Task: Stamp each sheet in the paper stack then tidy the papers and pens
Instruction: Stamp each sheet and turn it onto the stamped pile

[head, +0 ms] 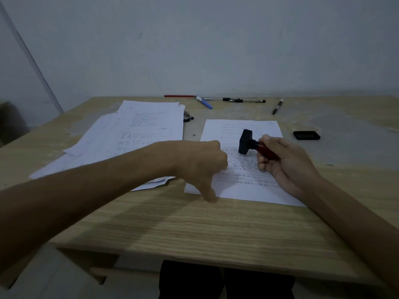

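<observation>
Over the sheet [241,162] near the desk's [194,223] front edge, the right hand [282,162] grips the stamp [250,144] while the left hand [203,167], fingers curled, holds nothing.

The near strip of the wooden table [194,229] lies bare, open to a hand from the front; to the left the paper stack [133,134] sprawls wide; pens [216,99] line the far edge; the ink pad [306,135] sits right of the single sheet [244,169]; a small dark object [188,118], perhaps another pen, juts from beneath the stack.
</observation>
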